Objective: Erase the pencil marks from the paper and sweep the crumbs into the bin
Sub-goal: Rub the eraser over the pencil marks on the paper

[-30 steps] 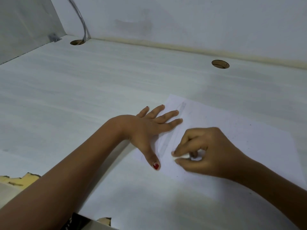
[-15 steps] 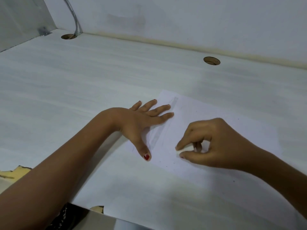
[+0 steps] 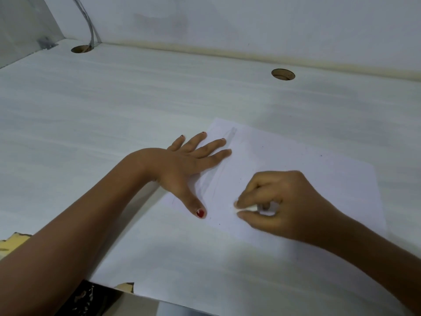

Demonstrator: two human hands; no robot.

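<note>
While left hand presses paper, right hand pinches eraser.

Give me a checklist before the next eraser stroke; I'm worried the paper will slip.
1. Left hand flat on paper, pinning it: ok.
2. Right hand pinching eraser: ok.
3. Pencil marks gone: not ok, a grey streak shows beside the left hand.
4. Crumbs swept: not ok, specks lie on the paper.
5. Bin within reach: cannot tell, none in view.
</note>
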